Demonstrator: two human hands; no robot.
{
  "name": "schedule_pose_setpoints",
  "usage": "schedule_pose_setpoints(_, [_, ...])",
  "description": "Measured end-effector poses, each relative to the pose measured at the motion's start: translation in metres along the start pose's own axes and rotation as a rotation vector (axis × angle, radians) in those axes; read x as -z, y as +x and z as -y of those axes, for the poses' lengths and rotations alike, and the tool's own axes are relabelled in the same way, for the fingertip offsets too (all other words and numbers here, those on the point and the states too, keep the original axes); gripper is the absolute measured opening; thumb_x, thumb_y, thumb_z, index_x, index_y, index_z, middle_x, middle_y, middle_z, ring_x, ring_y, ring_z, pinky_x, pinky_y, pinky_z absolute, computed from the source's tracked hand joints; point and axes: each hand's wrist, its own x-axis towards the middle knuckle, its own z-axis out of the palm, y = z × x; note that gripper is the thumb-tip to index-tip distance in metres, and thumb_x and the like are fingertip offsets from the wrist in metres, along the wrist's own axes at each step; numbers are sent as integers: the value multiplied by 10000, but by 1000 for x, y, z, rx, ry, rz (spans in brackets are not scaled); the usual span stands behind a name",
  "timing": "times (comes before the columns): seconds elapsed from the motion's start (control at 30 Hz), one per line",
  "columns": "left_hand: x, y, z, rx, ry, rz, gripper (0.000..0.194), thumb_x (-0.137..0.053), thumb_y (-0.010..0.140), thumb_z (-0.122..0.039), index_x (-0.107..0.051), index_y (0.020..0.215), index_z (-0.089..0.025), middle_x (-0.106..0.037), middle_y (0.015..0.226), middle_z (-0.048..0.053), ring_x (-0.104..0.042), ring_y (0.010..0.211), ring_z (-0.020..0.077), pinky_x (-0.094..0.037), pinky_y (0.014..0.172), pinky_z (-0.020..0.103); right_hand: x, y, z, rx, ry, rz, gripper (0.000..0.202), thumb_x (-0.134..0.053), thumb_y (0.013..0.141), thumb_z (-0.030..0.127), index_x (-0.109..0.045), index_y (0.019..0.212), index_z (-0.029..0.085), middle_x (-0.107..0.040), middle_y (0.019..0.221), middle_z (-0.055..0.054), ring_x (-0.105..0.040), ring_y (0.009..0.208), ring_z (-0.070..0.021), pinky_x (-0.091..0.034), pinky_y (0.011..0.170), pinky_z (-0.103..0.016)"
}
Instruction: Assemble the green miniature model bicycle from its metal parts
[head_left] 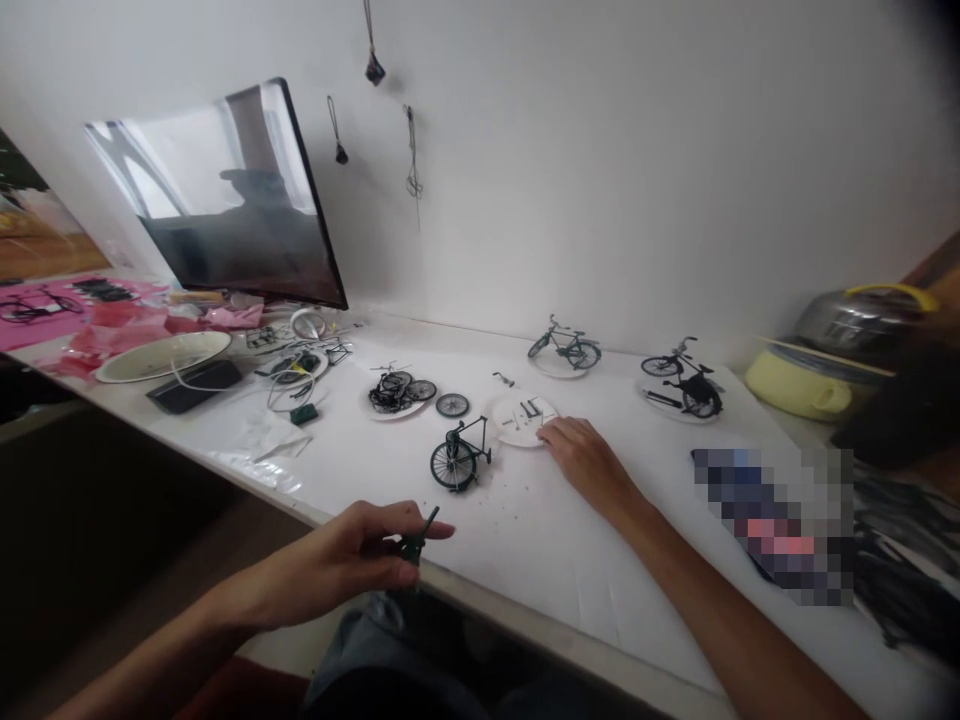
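My left hand (330,565), at the table's front edge, pinches a small dark green model part (415,546) between thumb and fingers. My right hand (589,465) reaches to the right rim of a white plate (510,436) that carries several tiny dark parts (530,408). Its fingertips are bent together there, and what they grip is hidden. Between the hands stands a partly built model bicycle (459,460) with one wheel on. Behind it lies a loose wheel (452,405), and a small handlebar-like part (503,379) rests beyond the plate.
Model bicycles stand on plates at the back (566,348) and right (684,385). Another plate (397,412) bears several wheels. Leftward are a monitor (225,200), an enamel dish (165,357) and cables. A yellow pot (795,382) and a blurred-out patch (780,525) are at right.
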Motion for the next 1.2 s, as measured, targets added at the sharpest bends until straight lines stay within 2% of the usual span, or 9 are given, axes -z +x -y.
schedule_pose_setpoints(0.17, [-7,11,-15,-114,-204,57,316,-778,815,-306,-629,1064,-182,-642,950,21,-570,869,151,-447,762,248,15,0,11,-73,109,-70,245,-402,1014,155,-632,1101,168,-627,1050,-112,-637,954,-219,-535,862,-400])
schedule_pose_setpoints(0.37, [-7,52,-26,-252,-167,62,260,-739,864,-332,-610,995,-149,-709,1037,91,-615,887,162,-461,746,257,26,-5,20,-156,289,-143,199,-419,1008,195,-602,1081,221,-616,1094,-97,-629,1034,-233,-515,891,-385])
schedule_pose_setpoints(0.47, [0,75,-33,-363,-9,-17,297,-695,896,-359,-672,1094,-138,-713,1036,98,-640,931,195,-484,782,281,28,-7,23,-185,349,-131,179,-450,1003,221,-608,1086,240,-654,1086,-80,-632,1023,-239,-500,898,-405])
schedule_pose_setpoints(0.6, [10,99,-41,-484,427,-177,349,-537,999,-370,-625,1309,-234,-727,1074,62,-660,950,199,-477,800,294,24,-8,28,-214,424,-91,157,-494,995,246,-630,1072,249,-679,1035,-69,-639,963,-240,-498,852,-408])
schedule_pose_setpoints(0.7, [15,120,-47,-571,611,-164,366,-544,1002,-342,-571,1357,-254,-728,1101,49,-678,932,189,-480,780,283,20,-9,32,-240,494,-76,163,-495,1001,263,-647,1061,261,-679,1012,-57,-647,921,-219,-509,812,-380])
schedule_pose_setpoints(0.83, [22,156,-52,-725,618,-80,269,-635,954,-295,-628,1202,-194,-731,1074,60,-687,971,194,-500,842,291,20,-7,37,-304,565,-97,117,-547,980,274,-660,1009,275,-674,1007,-49,-645,924,-211,-520,803,-360])
schedule_pose_setpoints(0.97, [23,183,-45,-847,559,-15,204,-663,932,-263,-666,1120,-185,-722,1052,71,-666,993,200,-498,917,331,23,-6,45,-469,714,-112,51,-618,939,292,-665,959,293,-666,961,-50,-634,873,-220,-526,758,-365])
schedule_pose_setpoints(1.07, [20,187,-33,-889,418,-12,190,-665,928,-246,-666,1107,-182,-704,1043,76,-650,1004,197,-508,918,323,24,-7,50,-544,805,-112,69,-656,913,293,-684,972,317,-661,937,-45,-634,835,-215,-537,722,-353])
schedule_pose_setpoints(1.2, [12,176,-22,-842,318,19,188,-661,931,-247,-668,1104,-175,-691,1020,81,-650,956,183,-529,867,292,25,-8,59,-480,804,-81,172,-666,903,248,-712,1028,357,-665,931,-44,-650,827,-211,-560,697,-332])
